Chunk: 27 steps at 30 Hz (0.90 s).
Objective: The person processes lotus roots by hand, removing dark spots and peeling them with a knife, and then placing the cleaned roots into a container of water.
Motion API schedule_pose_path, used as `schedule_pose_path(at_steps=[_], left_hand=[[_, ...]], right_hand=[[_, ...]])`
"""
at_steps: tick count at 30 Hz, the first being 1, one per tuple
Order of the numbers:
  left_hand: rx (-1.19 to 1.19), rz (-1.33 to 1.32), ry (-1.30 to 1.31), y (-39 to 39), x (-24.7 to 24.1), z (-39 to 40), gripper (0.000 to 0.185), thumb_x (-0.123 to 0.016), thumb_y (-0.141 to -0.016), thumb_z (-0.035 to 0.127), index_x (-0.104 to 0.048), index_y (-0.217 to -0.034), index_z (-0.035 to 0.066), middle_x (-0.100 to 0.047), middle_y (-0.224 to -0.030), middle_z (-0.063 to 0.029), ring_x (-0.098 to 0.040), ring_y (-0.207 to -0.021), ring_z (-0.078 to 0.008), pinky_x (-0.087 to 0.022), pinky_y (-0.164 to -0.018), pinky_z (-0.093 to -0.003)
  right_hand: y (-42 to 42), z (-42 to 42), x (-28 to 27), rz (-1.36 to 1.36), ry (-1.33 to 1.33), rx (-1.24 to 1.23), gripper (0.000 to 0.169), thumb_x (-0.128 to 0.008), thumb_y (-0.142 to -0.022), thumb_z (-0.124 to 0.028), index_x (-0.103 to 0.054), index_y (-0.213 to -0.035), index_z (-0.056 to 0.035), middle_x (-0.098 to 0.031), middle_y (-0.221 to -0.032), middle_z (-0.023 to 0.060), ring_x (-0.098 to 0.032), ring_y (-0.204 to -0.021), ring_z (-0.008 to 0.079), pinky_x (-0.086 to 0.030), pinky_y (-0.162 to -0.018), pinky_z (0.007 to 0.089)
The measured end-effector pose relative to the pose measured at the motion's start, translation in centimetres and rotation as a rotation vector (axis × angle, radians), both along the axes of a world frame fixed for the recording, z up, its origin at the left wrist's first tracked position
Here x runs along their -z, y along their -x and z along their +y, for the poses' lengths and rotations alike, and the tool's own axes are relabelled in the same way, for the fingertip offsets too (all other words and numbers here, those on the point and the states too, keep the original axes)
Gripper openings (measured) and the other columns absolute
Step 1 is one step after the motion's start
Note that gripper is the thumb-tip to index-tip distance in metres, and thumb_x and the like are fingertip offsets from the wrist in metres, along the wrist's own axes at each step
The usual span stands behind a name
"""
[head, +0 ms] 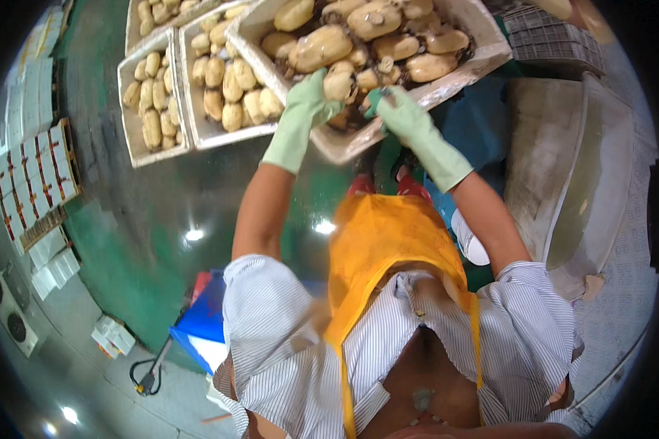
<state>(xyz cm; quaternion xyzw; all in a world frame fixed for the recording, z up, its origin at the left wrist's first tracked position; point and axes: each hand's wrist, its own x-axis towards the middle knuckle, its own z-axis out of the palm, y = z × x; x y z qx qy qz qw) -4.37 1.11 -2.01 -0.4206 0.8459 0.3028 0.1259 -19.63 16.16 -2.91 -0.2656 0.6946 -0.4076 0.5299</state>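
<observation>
Both my hands wear pale green rubber gloves. My left hand (314,103) grips a lotus root segment (339,86) at the near corner of a white foam box (357,144). Just to its right, my right hand (390,104) is closed near the cut end of the root, around something small with a dark green part; a tool's handle cannot be made out for certain. More lotus root segments (321,48) lie in the box, with dark muddy bits among them.
Foam boxes of lotus roots (191,140) stand at the upper left. A grey tank (560,181) holding liquid is at the right, with a white bucket (472,244) near my right elbow. Grey plastic crates (552,41) sit at upper right; stacked cartons (35,178) are far left.
</observation>
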Motion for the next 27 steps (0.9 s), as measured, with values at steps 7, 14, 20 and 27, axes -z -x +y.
schedule_pose_path(at_steps=[7,14,20,27], left_hand=[[-0.219,0.275,-0.163,-0.8,-1.6,0.6,0.087,-0.077,-0.064,0.033,-0.04,-0.136,0.002,-0.053,-0.126,-0.0237,-0.053,-0.115,-0.034,-0.042,-0.098,-0.0371],[-0.206,0.29,-0.175,-0.1,-3.0,1.1,0.083,-0.078,-0.066,0.029,-0.041,-0.135,0.0,-0.055,-0.122,-0.0217,-0.056,-0.111,-0.0294,-0.045,-0.092,-0.035],[-0.31,0.489,-0.439,0.7,-3.8,2.2,0.077,-0.07,-0.071,-0.004,-0.034,-0.139,0.001,-0.054,-0.124,-0.0141,-0.056,-0.107,-0.0196,-0.046,-0.091,-0.0264],[-0.205,0.533,-0.126,0.3,-4.2,3.2,0.07,-0.073,-0.067,0.011,-0.047,-0.132,0.003,-0.064,-0.109,-0.013,-0.062,-0.096,-0.0192,-0.049,-0.085,-0.0295]], right_hand=[[-3.9,0.5,-2.1,0.406,-0.017,-0.07,0.036,-0.054,-0.089,-0.036,-0.055,-0.113,-0.0099,-0.064,-0.1,0.0166,-0.063,-0.095,0.0312,-0.049,-0.081,0.0373],[-6.3,0.3,2.2,0.775,-0.03,-0.202,0.032,-0.05,-0.091,-0.037,-0.054,-0.109,-0.0117,-0.063,-0.089,0.0172,-0.065,-0.074,0.0309,-0.051,-0.061,0.0423],[-7.0,0.1,1.5,0.841,-0.07,-0.182,0.031,-0.047,-0.092,-0.038,-0.051,-0.1,-0.0087,-0.063,-0.076,0.0149,-0.065,-0.066,0.0291,-0.051,-0.058,0.0415],[-6.1,-1.6,1.3,0.679,-0.156,-0.344,0.04,-0.043,-0.093,-0.038,-0.052,-0.114,-0.0048,-0.062,-0.099,0.0233,-0.066,-0.086,0.0279,-0.052,-0.065,0.0406]])
